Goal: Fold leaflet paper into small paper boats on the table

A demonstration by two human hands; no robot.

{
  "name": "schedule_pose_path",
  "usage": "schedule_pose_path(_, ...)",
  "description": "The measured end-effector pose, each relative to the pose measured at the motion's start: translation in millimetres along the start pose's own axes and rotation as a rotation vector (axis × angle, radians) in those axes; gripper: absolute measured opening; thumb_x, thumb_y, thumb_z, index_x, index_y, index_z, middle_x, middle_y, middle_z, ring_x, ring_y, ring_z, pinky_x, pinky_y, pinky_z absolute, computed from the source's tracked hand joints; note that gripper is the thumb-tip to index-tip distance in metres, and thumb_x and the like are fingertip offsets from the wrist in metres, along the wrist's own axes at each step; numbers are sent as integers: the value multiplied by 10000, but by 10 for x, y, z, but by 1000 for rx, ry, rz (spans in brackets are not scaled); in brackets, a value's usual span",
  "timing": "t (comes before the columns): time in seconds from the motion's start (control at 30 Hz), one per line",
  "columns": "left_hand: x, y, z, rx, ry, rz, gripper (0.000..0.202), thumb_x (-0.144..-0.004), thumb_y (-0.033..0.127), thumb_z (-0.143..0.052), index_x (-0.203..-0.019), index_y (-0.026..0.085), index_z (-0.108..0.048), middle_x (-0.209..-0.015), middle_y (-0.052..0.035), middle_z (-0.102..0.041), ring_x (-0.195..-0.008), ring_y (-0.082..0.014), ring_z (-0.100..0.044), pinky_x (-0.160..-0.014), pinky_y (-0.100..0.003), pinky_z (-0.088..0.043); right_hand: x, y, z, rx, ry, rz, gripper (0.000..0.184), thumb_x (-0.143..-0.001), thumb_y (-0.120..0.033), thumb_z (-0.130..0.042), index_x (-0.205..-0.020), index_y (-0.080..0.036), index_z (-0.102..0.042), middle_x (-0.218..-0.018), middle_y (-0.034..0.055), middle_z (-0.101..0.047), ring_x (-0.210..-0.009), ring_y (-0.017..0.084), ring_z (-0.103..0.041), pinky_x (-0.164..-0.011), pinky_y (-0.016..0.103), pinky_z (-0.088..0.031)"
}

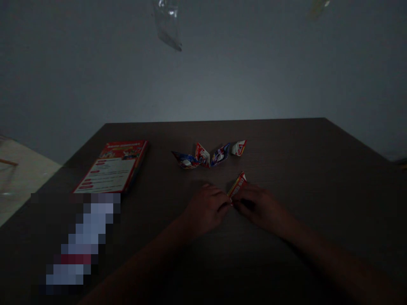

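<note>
Between my two hands is a small folded paper, red and yellow with white lettering, its pointed corner facing away from me. My right hand is closed on its right side, thumb and fingers pinching near the lower edge. My left hand is closed too, its fingertips meeting the paper's lower left corner. Just beyond lie several folded paper shapes like little boats: a blue one at the left, a red and white one, another blue one and a white and red one. Dim light obscures the fingertips.
A red and white printed booklet or stack lies on the dark wooden table at the left. Nearer me is a pixelated, unreadable patch. Behind the table rises a pale wall with a clear plastic pouch on it.
</note>
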State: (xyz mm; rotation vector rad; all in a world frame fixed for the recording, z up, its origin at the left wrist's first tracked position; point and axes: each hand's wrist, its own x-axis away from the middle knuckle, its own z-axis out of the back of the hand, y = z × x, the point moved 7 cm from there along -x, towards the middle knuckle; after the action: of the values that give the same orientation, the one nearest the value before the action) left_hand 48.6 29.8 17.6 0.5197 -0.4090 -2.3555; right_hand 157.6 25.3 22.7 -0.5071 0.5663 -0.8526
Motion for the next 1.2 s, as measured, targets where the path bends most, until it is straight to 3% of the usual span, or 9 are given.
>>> schedule_pose_path(0.2,-10,-83,-5,97,-7,184,43,-793,208,-601,-820,188,-629,-782,-14,-681,-759,-167,-618,-709,-299,-431,11,-14,-19,20,-23,12,168,-785,-68,-547,-862,-199,-617,-850,37,-642,-829,177,-585,-779,325,-438)
schedule_pose_path(0.37,8,-152,-28,197,-21,333,89,-786,201,-604,-866,200,-564,-811,7,-687,-733,-154,-628,-634,-260,-441,4,-21,-28,25,-20,-3,156,-770,-75,-561,-851,-199,-611,-862,40,-646,-842,184,-583,-776,332,-436)
schedule_pose_path(0.83,7,-138,-30,76,-6,428,128,-744,198,-623,-846,211,-546,-784,6,-676,-723,-182,-631,-597,-272,-419,-6,0,-42,32,-28,-32,146,-770,-75,-552,-850,-191,-591,-864,41,-637,-839,184,-575,-782,340,-425)
schedule_pose_path(1.2,2,-187,2,0,-66,477,144,-749,317,-637,-852,217,-628,-796,-30,-690,-725,-204,-639,-574,-270,-415,-10,-21,-56,28,-23,-22,143,-769,-78,-552,-846,-196,-576,-855,41,-624,-836,187,-568,-791,338,-423)
